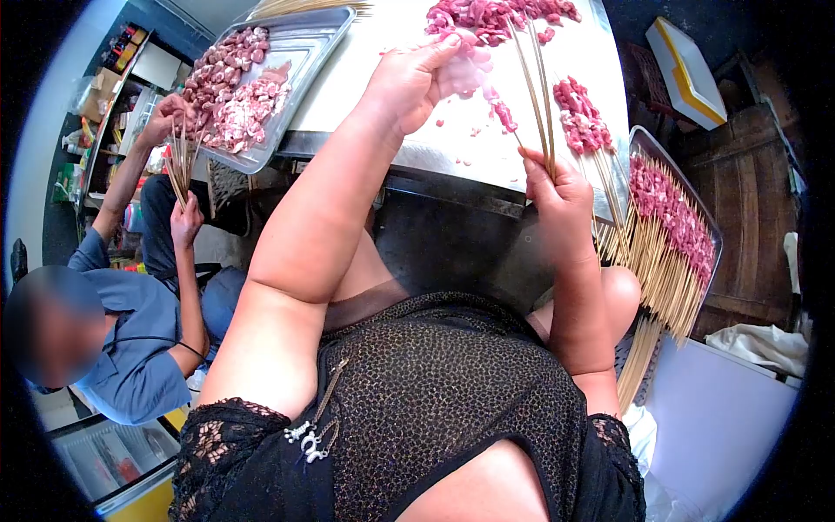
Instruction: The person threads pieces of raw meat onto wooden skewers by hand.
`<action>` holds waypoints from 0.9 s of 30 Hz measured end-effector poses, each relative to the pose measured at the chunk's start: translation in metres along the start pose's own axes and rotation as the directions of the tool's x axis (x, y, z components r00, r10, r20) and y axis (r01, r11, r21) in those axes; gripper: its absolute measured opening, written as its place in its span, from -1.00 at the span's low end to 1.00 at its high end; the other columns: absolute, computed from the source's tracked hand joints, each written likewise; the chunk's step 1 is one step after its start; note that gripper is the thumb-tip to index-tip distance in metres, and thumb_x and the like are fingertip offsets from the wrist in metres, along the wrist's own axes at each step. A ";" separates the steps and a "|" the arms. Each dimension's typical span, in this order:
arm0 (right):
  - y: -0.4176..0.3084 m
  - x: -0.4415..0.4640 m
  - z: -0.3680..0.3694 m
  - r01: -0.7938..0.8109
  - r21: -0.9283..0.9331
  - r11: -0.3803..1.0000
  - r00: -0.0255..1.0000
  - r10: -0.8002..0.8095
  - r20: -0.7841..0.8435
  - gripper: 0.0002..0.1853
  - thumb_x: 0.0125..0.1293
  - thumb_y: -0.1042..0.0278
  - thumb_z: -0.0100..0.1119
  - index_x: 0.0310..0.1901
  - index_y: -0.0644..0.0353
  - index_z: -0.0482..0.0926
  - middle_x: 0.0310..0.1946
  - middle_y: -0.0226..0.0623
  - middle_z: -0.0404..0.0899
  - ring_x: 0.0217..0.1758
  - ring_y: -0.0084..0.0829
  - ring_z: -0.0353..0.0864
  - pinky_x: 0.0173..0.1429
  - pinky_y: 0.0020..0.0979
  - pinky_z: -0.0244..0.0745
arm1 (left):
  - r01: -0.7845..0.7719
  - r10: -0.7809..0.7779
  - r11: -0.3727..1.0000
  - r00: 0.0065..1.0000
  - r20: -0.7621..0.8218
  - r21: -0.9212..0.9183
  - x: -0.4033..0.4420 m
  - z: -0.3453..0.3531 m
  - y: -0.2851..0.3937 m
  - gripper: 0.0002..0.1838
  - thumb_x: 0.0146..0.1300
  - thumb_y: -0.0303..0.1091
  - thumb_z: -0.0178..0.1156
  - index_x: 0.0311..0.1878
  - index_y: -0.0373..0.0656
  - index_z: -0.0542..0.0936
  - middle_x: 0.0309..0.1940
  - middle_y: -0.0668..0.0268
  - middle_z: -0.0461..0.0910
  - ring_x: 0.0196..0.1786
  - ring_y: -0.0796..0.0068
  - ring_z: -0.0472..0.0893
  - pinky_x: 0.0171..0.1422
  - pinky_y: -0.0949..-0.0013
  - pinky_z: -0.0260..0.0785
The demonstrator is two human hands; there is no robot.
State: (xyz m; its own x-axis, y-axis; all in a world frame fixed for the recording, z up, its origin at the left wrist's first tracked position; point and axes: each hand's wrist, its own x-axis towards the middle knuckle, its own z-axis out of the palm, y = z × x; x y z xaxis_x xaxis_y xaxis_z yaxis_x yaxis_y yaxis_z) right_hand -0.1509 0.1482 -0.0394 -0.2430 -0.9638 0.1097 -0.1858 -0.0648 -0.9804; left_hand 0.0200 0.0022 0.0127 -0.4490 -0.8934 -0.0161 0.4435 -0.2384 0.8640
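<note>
My right hand (561,196) is closed around several bamboo skewers (544,96) that point up over the white tabletop. One thinner skewer in it slants left and carries small meat pieces (503,115). My left hand (409,85) is above the table, left of that skewer's tip. Its fingers are smeared by motion, so whether they hold meat is unclear. Beyond both hands lies a pile of cut raw meat (487,19). Right of the upright skewers, several loaded meat skewers (583,117) lie at the table's right side, their sticks hanging past the edge.
A metal tray of meat chunks (326,39) stands on the left. Another tray (718,239), full of meat skewers, sits at the right. At left, a co-worker (143,322) holds a bundle of skewers (181,161). A white and yellow foam box (687,74) is at upper right.
</note>
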 end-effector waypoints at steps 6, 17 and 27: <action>0.001 0.004 -0.009 0.060 -0.097 0.993 0.998 -0.059 0.017 -0.79 0.29 0.45 0.09 -0.10 0.32 0.60 -0.62 -0.60 0.33 -0.59 -0.78 0.22 -0.52 -0.69 0.09 | 0.072 -0.076 0.997 0.993 0.094 0.040 0.001 -0.008 0.006 -0.76 0.33 -0.38 0.00 -0.09 -0.36 0.49 -0.18 -0.02 0.59 -0.17 0.20 0.64 0.04 0.11 0.50; 0.001 0.005 -0.007 -0.060 0.071 0.996 0.994 0.053 0.099 -0.80 0.28 0.42 0.10 -0.11 0.26 0.61 -0.62 -0.53 0.43 -0.57 -0.73 0.35 -0.48 -0.63 0.26 | 0.096 -0.116 0.977 0.988 0.097 0.192 -0.008 0.006 0.002 -0.73 0.32 -0.41 0.00 -0.04 -0.42 0.49 -0.14 0.00 0.58 -0.16 0.26 0.64 0.05 0.21 0.51; 0.002 0.002 0.004 0.155 -0.128 0.980 0.988 -0.154 0.019 -0.77 0.31 0.45 0.06 -0.05 0.29 0.58 -0.58 -0.56 0.40 -0.56 -0.76 0.31 -0.47 -0.68 0.22 | 0.020 -0.019 0.988 1.000 0.004 -0.153 0.013 0.005 -0.022 -0.74 0.42 -0.33 -0.19 -0.12 -0.34 0.40 -0.35 0.21 0.49 -0.22 0.29 0.57 -0.01 0.21 0.49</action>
State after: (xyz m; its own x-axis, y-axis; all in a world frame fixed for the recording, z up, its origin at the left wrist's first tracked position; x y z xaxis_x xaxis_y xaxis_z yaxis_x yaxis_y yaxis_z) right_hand -0.1483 0.1450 -0.0413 -0.1937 -0.9470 0.2563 -0.3419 -0.1797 -0.9224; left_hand 0.0001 -0.0023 -0.0038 -0.4606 -0.8871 -0.0309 0.5479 -0.3116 0.7763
